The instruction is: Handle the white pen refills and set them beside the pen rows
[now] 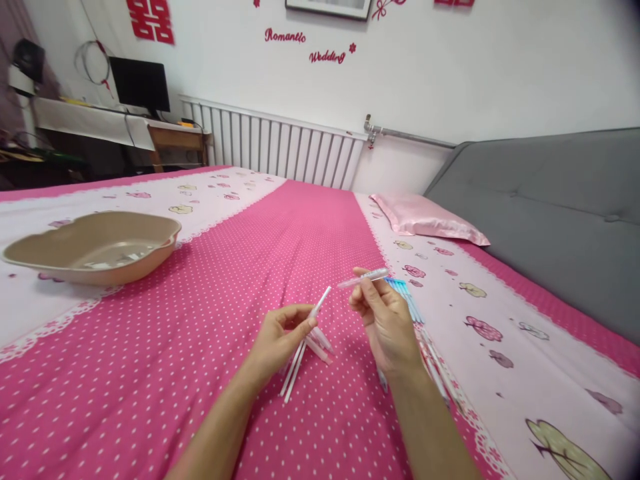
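My left hand [280,337] is closed in a pinch on a thin white pen refill [320,301] that points up and to the right. Just below it a few white pen parts [305,357] lie on the pink dotted bedspread [210,320]. My right hand [385,323] is closed around a clear pen barrel [364,278], held level at the fingertips. Behind the right hand a row of blue-tipped pens [407,297] lies on the bed, partly hidden by the hand and wrist.
A beige heart-shaped basin [95,247] sits on the bed at the left. A pink pillow [427,217] lies at the head, next to a grey padded headboard [550,213]. A white radiator [280,143] and a desk with a monitor [140,83] stand at the far wall.
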A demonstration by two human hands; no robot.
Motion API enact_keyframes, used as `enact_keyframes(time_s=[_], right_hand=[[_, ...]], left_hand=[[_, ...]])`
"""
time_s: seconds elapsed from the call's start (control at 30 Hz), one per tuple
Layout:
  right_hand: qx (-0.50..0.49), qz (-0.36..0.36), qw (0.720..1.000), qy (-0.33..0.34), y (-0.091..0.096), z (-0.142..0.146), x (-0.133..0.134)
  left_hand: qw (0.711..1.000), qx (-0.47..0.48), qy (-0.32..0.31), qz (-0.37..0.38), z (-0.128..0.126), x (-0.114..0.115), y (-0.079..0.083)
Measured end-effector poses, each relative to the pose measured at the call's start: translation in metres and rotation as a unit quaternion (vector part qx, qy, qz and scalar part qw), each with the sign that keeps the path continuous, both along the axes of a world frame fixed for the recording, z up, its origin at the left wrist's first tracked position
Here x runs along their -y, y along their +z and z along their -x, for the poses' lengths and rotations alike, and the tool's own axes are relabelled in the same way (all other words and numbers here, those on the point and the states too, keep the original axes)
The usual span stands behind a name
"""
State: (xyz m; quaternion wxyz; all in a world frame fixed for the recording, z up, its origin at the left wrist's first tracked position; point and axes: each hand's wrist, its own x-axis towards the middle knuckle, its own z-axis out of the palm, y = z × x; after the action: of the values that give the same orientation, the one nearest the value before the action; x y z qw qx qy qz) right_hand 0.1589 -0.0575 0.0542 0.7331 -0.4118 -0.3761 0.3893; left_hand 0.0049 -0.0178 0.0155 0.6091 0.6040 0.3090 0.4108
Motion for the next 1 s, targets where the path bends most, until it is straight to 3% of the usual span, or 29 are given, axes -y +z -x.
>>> enact_keyframes(time_s=[0.13,0.23,0.37,0.63,1.0], right_hand=[[0.036,-0.005,0.998,-0.044,-0.001,-0.002,0.0],[0.052,0.002,0.997,-0.056,-0.004,-0.004,0.0],[0.068,0.016,0.996,-0.048,-0.006,-0.003,-0.002],[0.115,0.045,0.992,-0.027,-0.006,0.0,-0.002],[0.176,0.065,0.981,0.051,-0.016,0.008,-0.006]], left_hand=[[1.0,-0.015,-0.007,-0.025,0.001,-0.002,-0.004],[0.999,0.001,-0.047,-0.017,0.001,-0.002,-0.006],[0.996,0.018,-0.088,-0.009,0.0,-0.002,-0.006],[0.996,0.011,-0.091,-0.014,0.001,-0.002,-0.007],[0.995,0.032,-0.096,0.004,-0.001,-0.002,-0.01]])
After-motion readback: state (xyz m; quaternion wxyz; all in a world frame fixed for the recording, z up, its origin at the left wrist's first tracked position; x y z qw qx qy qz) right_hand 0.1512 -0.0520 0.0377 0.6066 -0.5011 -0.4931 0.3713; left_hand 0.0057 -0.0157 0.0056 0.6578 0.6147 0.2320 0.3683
